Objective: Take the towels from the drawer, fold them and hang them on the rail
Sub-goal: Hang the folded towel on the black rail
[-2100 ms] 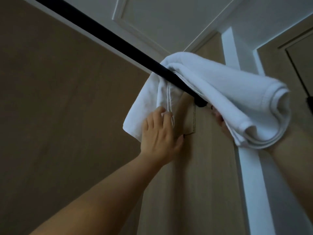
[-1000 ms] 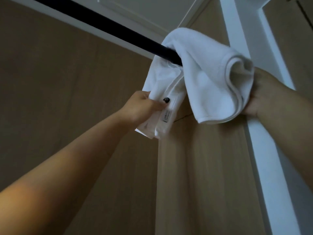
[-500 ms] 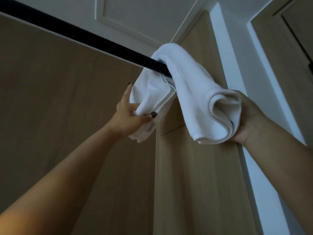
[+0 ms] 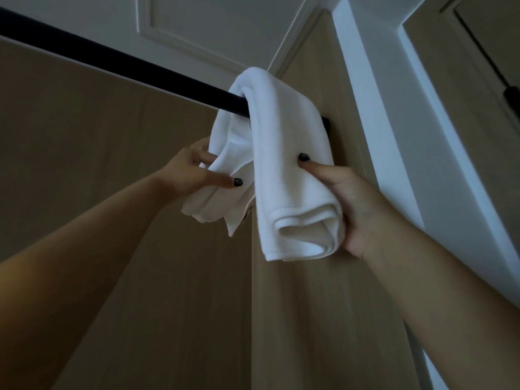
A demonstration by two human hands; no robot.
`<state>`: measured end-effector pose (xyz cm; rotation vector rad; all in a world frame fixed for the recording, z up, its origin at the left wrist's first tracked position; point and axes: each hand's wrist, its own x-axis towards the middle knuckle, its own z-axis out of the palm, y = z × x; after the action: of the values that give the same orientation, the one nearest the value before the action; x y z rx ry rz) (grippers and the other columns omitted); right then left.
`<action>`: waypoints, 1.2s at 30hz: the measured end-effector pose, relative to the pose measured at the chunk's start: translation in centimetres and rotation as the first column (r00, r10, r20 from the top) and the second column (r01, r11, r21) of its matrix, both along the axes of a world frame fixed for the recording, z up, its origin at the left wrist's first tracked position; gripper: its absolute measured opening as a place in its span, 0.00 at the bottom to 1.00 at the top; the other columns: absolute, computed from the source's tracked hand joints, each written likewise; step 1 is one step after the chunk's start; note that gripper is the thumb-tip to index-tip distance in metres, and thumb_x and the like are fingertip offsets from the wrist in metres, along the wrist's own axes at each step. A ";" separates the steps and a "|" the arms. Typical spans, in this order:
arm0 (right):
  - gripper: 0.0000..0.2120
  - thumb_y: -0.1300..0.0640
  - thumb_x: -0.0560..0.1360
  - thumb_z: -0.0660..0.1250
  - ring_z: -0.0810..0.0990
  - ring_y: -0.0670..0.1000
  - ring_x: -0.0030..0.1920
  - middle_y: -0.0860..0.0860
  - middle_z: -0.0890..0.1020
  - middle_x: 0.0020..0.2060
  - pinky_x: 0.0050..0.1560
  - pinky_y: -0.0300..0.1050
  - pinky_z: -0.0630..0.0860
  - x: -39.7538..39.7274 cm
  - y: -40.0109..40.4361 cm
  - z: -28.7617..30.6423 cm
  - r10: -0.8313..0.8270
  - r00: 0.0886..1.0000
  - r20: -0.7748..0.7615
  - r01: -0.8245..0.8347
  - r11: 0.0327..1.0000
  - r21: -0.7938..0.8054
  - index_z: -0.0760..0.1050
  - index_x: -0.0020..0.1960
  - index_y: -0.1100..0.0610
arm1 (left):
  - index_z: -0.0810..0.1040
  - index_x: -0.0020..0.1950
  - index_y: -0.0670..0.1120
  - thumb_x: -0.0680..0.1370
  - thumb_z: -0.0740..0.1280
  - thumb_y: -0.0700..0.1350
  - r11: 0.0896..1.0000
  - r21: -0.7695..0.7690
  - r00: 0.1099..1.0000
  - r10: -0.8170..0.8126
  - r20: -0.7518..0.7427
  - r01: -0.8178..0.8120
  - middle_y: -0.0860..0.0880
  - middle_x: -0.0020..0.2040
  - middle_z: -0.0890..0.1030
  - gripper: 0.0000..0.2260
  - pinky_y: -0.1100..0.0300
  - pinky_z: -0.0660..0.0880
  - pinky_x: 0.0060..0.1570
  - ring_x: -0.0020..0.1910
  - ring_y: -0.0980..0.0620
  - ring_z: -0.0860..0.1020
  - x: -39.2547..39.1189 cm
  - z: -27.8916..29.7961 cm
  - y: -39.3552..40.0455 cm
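Observation:
A folded white towel hangs over the black rail near the rail's right end, close to the wooden side panel. One half drops behind the rail, the other in front. My left hand pinches the rear half between thumb and fingers. My right hand grips the front half, thumb across its face and fingers behind its right edge. The towel's lower folded end bulges open below my right thumb.
The rail runs from the upper left into a black bracket on the wooden panel. A brown back wall lies behind the rail. White ceiling trim and a white frame are above and to the right.
The towel's front half now hangs straighter and lower over the rail. My right hand shifted from beneath it to gripping its side; my left hand still holds the rear half, now slightly lower.

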<state>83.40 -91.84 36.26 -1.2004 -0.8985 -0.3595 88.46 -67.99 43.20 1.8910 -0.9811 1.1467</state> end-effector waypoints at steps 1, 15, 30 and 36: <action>0.18 0.54 0.72 0.73 0.85 0.58 0.51 0.58 0.85 0.50 0.58 0.59 0.79 0.2 0.8 0.0 -0.062 0.998 0.015 0.061 0.997 0.053 0.81 0.59 0.61 | 0.86 0.38 0.61 0.50 0.79 0.57 1.000 -0.029 1.000 -0.003 -0.016 0.003 0.63 0.55 0.78 0.18 0.69 0.75 0.42 0.49 0.63 0.80 0.0 0.3 0.0; 0.29 0.51 0.68 0.74 0.82 0.60 0.57 0.60 0.82 0.57 0.61 0.61 0.77 4.0 4.3 -0.3 -0.008 0.988 0.157 -0.029 0.973 0.230 0.76 0.66 0.60 | 0.66 0.67 0.50 0.50 0.81 0.56 0.979 -0.143 0.971 -0.169 -0.171 0.145 0.48 0.55 0.81 0.48 0.53 0.81 0.46 0.51 0.48 0.83 1.7 1.4 -0.4; 0.26 0.52 0.80 0.62 0.82 0.44 0.29 0.46 0.82 0.26 0.30 0.37 0.77 2.1 2.0 0.9 0.054 0.955 0.291 -0.088 0.991 0.103 0.82 0.24 0.50 | 0.78 0.63 0.45 0.69 0.73 0.43 0.881 -0.270 0.842 -0.458 -0.284 0.389 0.46 0.54 0.85 0.23 0.51 0.81 0.44 0.53 0.44 0.84 1.6 -3.0 -1.8; 0.13 0.41 0.60 0.69 0.82 0.43 0.30 0.43 0.82 0.27 0.30 0.37 0.75 1.4 0.6 2.5 -0.291 0.894 0.342 0.290 0.955 0.053 0.76 0.39 0.48 | 0.80 0.58 0.45 0.67 0.73 0.46 0.847 -0.312 0.784 -0.522 -0.336 0.430 0.46 0.48 0.86 0.20 0.52 0.81 0.39 0.46 0.46 0.85 1.5 -4.1 -1.3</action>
<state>84.85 -91.21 38.81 -1.2962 -1.0193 -0.8351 90.01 -69.30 39.12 1.4896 -0.9690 0.4983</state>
